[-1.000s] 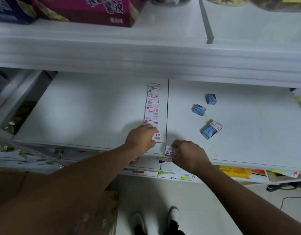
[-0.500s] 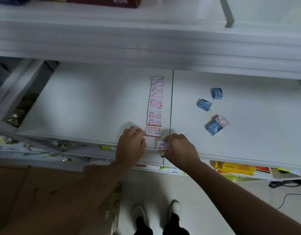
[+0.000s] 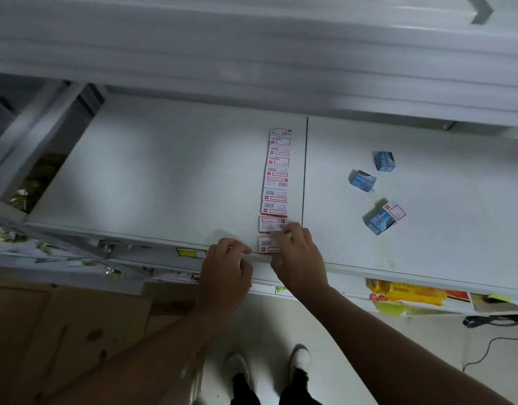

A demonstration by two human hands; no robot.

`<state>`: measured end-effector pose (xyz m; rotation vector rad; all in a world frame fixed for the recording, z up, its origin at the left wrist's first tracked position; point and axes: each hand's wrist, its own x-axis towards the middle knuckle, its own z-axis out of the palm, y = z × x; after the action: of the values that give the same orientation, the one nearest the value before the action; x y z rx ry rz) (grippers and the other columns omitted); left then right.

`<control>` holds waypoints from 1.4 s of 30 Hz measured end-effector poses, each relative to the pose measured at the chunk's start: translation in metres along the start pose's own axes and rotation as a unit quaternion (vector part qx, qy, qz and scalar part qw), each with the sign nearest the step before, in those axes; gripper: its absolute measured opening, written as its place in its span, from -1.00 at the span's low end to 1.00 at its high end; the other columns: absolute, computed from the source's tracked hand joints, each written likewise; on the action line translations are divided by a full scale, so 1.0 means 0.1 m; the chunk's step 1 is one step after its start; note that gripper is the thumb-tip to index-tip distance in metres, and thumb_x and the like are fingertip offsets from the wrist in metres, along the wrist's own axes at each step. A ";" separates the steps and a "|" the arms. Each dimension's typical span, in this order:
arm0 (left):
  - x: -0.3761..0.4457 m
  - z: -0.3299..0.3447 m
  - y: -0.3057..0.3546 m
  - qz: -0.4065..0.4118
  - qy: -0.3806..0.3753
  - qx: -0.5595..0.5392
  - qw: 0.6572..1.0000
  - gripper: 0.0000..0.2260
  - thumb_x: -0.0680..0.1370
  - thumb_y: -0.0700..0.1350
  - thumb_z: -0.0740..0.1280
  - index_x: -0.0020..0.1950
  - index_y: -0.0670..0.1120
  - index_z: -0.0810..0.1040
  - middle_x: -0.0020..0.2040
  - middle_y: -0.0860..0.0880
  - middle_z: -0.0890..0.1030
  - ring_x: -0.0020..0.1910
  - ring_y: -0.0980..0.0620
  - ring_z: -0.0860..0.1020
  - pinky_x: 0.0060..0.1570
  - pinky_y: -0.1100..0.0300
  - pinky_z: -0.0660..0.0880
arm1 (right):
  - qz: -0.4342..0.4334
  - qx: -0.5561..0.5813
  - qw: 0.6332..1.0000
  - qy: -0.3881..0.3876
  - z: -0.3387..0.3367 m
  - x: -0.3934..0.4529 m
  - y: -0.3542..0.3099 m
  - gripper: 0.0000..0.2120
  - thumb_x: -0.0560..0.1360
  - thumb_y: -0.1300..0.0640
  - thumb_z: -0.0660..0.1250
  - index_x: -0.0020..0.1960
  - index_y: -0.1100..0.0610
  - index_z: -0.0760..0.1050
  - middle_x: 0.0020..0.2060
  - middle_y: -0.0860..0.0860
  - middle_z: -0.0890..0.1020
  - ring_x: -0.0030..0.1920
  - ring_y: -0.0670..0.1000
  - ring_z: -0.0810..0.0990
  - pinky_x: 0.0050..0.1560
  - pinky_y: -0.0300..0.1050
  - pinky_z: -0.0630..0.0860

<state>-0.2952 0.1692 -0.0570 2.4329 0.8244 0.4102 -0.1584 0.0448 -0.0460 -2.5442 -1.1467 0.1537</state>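
Your right hand pinched the bottom label; left hand curled beside it, hold unclear. The label needed squaring to the row.

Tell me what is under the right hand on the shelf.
The right hand covers the right end of the nearest label, at the front edge of the shelf, and its fingertips touch the next label. What the covered ends show cannot be seen.

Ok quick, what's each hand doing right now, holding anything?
Left hand: fingers curled at the front of the shelf; whether it holds anything cannot be told.
Right hand: pinches the nearest price label.
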 end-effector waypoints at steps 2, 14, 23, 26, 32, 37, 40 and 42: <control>-0.01 0.02 0.02 -0.031 0.007 -0.019 0.999 -0.87 0.59 -0.19 0.46 0.11 -0.04 0.69 0.14 0.03 0.63 0.13 0.03 0.54 0.15 0.16 0.56 | 0.014 0.056 0.998 0.027 -0.03 -0.11 0.00 -0.54 0.48 0.05 0.47 0.36 0.03 0.50 0.31 0.03 0.47 0.24 0.07 0.48 0.11 -0.05 0.63; 0.21 0.13 0.47 -0.396 0.072 -0.552 0.730 -0.67 0.74 0.07 0.27 0.49 0.04 0.56 0.33 0.12 0.69 0.34 0.08 0.63 0.43 0.04 0.51 | 0.273 0.587 0.760 0.043 -0.21 -0.33 -0.22 -0.68 0.65 -0.01 0.20 0.38 -0.16 0.47 0.21 -0.23 0.64 0.25 -0.13 0.61 0.27 -0.10 0.61; 0.27 0.31 0.72 -0.371 0.026 -0.554 0.745 -0.64 0.75 0.26 0.13 0.42 0.17 0.54 0.26 0.23 0.69 0.23 0.16 0.68 0.14 0.31 0.57 | 0.261 0.598 0.756 0.051 -0.14 -0.18 -0.40 -0.39 0.60 -0.17 0.06 0.59 0.03 0.32 0.49 0.01 0.48 0.50 0.05 0.42 0.55 0.21 0.32; 0.40 0.32 0.75 -0.359 0.024 -0.543 0.759 -0.59 0.76 0.25 0.10 0.53 0.14 0.45 0.36 0.16 0.61 0.34 0.09 0.58 0.39 0.14 0.46 | 0.257 0.589 0.765 0.048 -0.12 -0.08 -0.41 -0.41 0.61 -0.21 0.06 0.60 -0.07 0.29 0.51 -0.13 0.44 0.50 -0.09 0.39 0.57 0.03 0.29; 0.55 0.35 0.74 -0.351 0.001 -0.532 0.770 -0.56 0.77 0.23 0.06 0.55 0.08 0.44 0.42 0.10 0.59 0.36 0.08 0.54 0.42 0.15 0.34 | 0.272 0.582 0.765 0.048 -0.03 0.05 -0.34 -0.56 0.76 -0.09 0.03 0.62 -0.09 0.26 0.51 -0.18 0.43 0.48 -0.16 0.37 0.48 -0.15 0.27; 0.68 0.34 0.74 -0.337 -0.009 -0.514 0.789 -0.60 0.78 0.20 0.08 0.49 0.07 0.50 0.31 0.05 0.66 0.28 0.04 0.63 -0.02 0.46 0.55 | 0.276 0.581 0.765 0.041 -0.04 0.20 -0.32 -0.55 0.76 -0.09 0.05 0.62 -0.08 0.27 0.50 -0.16 0.44 0.49 -0.10 0.38 0.54 -0.06 0.26; 0.74 0.33 0.76 -0.325 -0.012 -0.500 0.803 -0.59 0.79 0.18 0.05 0.50 0.05 0.50 0.30 0.04 0.66 0.26 0.07 0.63 -0.14 0.53 0.53 | 0.274 0.566 0.777 0.030 -0.07 0.30 -0.28 -0.63 0.76 -0.09 0.05 0.53 -0.12 0.36 0.37 -0.28 0.53 0.39 -0.20 0.46 0.40 -0.23 0.37; 0.75 0.32 0.76 -0.323 -0.006 -0.487 0.811 -0.59 0.79 0.17 0.05 0.52 0.04 0.48 0.33 0.05 0.64 0.25 0.10 0.62 -0.10 0.53 0.50 | 0.270 0.542 0.795 0.029 -0.12 0.31 -0.25 -0.75 0.75 -0.08 0.08 0.37 -0.24 0.42 0.15 -0.55 0.54 0.22 -0.44 0.48 0.12 -0.56 0.39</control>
<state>-0.1881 0.1532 -0.0305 1.1183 1.0295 0.4009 -0.1522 0.0801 -0.0248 -1.6791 -0.1036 0.6504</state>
